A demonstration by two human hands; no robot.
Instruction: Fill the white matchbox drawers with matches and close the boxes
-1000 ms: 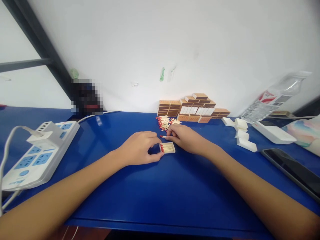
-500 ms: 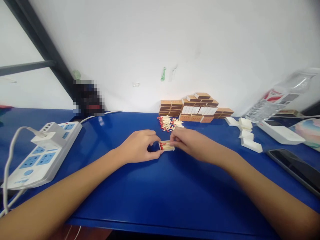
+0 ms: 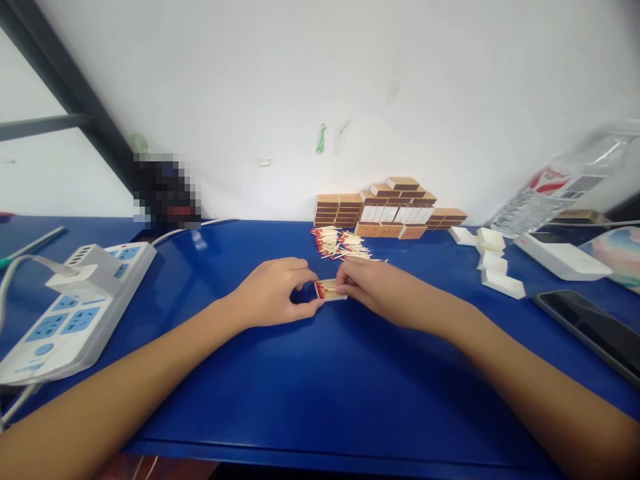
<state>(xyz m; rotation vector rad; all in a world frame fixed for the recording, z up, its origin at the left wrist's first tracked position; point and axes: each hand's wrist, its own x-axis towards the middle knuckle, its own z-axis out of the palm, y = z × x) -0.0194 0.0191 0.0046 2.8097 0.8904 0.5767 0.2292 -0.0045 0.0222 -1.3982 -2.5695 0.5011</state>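
Apparently, in the head view, the step in hand was arranging matches point(image 3: 327, 288) in the matchbox tray point(image 3: 336, 299) between the hands: the left hand point(image 3: 273, 293) grasped its end; whether the right hand point(image 3: 377, 283), reaching in, gripped any, I could not tell. Next seemed to call for a gentle release, the match pile point(image 3: 327, 243) lying just beyond the right hand

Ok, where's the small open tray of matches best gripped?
The tray lies flat, open side up, its right end partly covered by the right hand, so probably pinch both long walls near the left end, coming from the left.
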